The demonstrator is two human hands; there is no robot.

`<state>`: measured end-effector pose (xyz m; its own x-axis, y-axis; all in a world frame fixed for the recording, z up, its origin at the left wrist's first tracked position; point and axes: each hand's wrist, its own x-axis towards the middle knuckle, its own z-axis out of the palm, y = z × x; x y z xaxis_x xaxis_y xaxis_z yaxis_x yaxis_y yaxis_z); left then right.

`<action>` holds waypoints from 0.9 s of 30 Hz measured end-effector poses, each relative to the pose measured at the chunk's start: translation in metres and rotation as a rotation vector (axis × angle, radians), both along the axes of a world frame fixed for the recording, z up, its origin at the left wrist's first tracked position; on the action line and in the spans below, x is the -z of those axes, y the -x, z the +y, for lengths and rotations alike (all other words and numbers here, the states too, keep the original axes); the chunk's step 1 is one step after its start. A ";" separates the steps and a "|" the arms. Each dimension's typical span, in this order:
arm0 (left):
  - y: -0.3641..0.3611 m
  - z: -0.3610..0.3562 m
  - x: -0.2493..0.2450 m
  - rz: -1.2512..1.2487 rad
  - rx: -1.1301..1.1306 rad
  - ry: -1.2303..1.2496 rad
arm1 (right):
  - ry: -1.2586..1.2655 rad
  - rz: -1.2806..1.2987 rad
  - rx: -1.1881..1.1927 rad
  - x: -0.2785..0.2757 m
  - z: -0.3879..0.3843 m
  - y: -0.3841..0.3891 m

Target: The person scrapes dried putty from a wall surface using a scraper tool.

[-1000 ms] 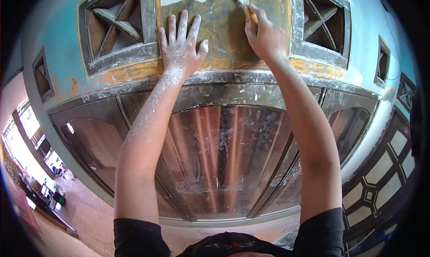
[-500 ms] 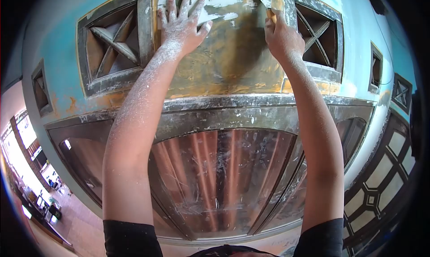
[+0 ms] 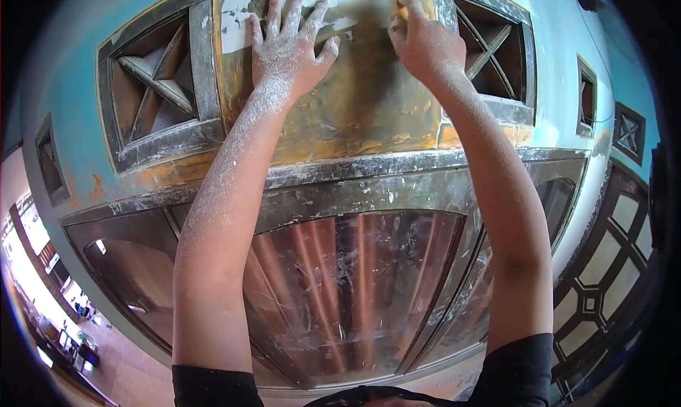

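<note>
Dusted with white powder, my left hand (image 3: 287,45) lies flat on the wall panel (image 3: 347,102), fingers spread and holding nothing. My right hand (image 3: 429,45) is closed round the orange-brown handle of a scraper (image 3: 403,12) near the panel's right side. The blade, at the top of the view, is smeared by motion. White coating covers the top of the panel, around the fingertips of my left hand. Below it the surface is patchy brown and orange.
Square vents with crossed bars flank the panel, one at the left (image 3: 152,84) and one at the right (image 3: 491,48). A ledge (image 3: 355,167) runs below, above a glazed window (image 3: 355,286) with reddish curtains. A latticed door (image 3: 603,272) stands at the right.
My right hand and the scraper have moved left, nearer my left hand. The view has shifted slightly. My left hand remains spread on the panel.
</note>
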<state>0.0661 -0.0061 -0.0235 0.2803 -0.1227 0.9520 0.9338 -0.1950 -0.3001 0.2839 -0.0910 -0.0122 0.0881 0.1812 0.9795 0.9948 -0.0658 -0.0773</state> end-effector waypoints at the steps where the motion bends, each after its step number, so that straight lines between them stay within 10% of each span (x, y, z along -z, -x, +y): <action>1: 0.000 0.000 0.001 0.000 0.037 -0.019 | -0.009 -0.001 -0.002 -0.009 0.007 -0.008; 14: 0.004 -0.004 0.013 0.045 0.046 0.003 | -0.063 0.128 -0.139 -0.032 0.022 0.000; 27: -0.001 -0.016 0.088 0.032 0.128 0.136 | -0.102 -0.209 -0.330 0.073 0.028 0.017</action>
<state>0.0674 -0.0219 -0.1117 0.3012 -0.0298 0.9531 0.8890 -0.3528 -0.2920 0.2666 -0.0630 -0.0856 -0.1617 0.0676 0.9845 0.9563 0.2571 0.1395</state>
